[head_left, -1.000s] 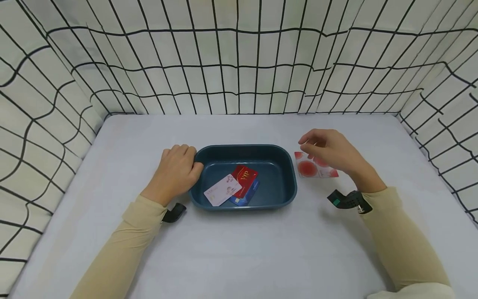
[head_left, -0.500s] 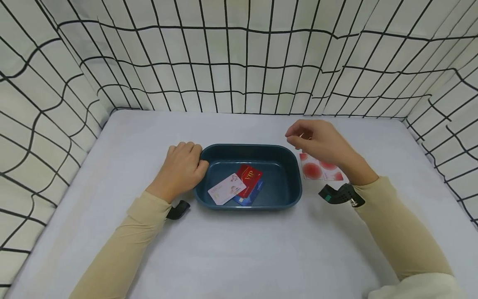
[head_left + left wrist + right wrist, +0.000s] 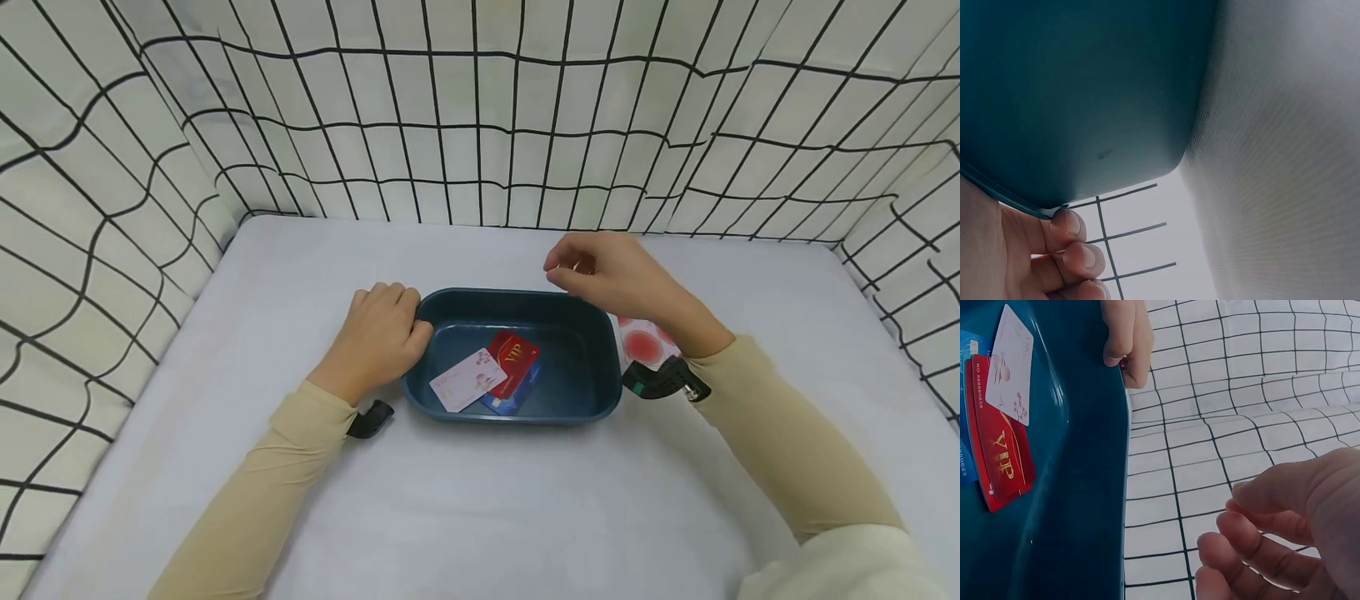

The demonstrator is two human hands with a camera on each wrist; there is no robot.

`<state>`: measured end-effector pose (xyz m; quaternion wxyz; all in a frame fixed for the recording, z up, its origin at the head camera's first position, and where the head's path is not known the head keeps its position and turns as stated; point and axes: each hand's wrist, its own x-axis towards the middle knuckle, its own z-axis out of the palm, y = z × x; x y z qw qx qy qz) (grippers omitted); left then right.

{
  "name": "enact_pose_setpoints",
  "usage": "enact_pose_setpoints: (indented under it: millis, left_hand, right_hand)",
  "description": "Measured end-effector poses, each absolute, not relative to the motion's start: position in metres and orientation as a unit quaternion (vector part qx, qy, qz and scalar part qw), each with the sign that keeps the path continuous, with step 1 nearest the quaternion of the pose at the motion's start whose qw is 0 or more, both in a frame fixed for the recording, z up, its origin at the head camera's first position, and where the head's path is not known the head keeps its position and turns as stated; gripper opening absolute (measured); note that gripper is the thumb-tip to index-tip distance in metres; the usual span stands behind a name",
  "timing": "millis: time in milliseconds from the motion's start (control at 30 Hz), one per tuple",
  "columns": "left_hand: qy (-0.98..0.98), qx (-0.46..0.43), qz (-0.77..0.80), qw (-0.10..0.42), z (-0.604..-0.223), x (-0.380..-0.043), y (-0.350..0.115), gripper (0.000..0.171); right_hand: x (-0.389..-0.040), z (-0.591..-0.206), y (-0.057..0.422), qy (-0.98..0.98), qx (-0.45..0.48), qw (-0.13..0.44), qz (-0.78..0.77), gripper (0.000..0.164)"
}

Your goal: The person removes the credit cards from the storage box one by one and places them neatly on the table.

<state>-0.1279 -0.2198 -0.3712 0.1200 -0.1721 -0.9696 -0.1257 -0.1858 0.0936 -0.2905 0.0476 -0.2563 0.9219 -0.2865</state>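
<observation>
My left hand [image 3: 382,337] grips the left rim of a dark blue-green plastic tray [image 3: 573,367], thumb inside and fingers outside. The left wrist view shows its curled fingers [image 3: 1075,250] below the tray rim. In the tray lie a pale card with a floral print [image 3: 467,382], a red VIP card [image 3: 515,354] and a blue card [image 3: 521,398], overlapping; the right wrist view shows more than one red card. Above the tray's back right corner hovers my right hand [image 3: 618,271], fingers loosely bent and holding nothing [image 3: 1272,531].
A flat piece with red circles on white [image 3: 641,346] lies on the white tabletop [image 3: 480,500] right of the tray, partly hidden by the right hand and wrist strap [image 3: 663,379]. White walls with a black grid [image 3: 495,150] enclose the back and sides.
My right hand has moved left from above the red-circled piece to over the tray's back right corner. The left hand stays on the rim. The head view has shifted slightly.
</observation>
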Motion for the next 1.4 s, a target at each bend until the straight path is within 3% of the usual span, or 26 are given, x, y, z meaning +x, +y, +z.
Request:
enact_pose_setpoints:
  millis: [267, 867, 1400]
  left_hand:
    - [-0.968, -0.181, -0.125, 0.118, -0.372, -0.128, -0.214, 0.023]
    - [-0.967, -0.183, -0.128, 0.126, -0.37, -0.131, -0.212, 0.021]
    - [-0.968, -0.178, -0.121, 0.132, -0.373, -0.129, -0.221, 0.021]
  right_hand:
    - [-0.192, -0.296, 0.077, 0.897, -0.302, 0.064, -0.316, 0.017]
    - [-0.196, -0.326, 0.043, 0.85, -0.376, 0.04, -0.367, 0.012]
    - [-0.191, -0.346, 0.022, 0.84, -0.437, 0.056, -0.318, 0.012]
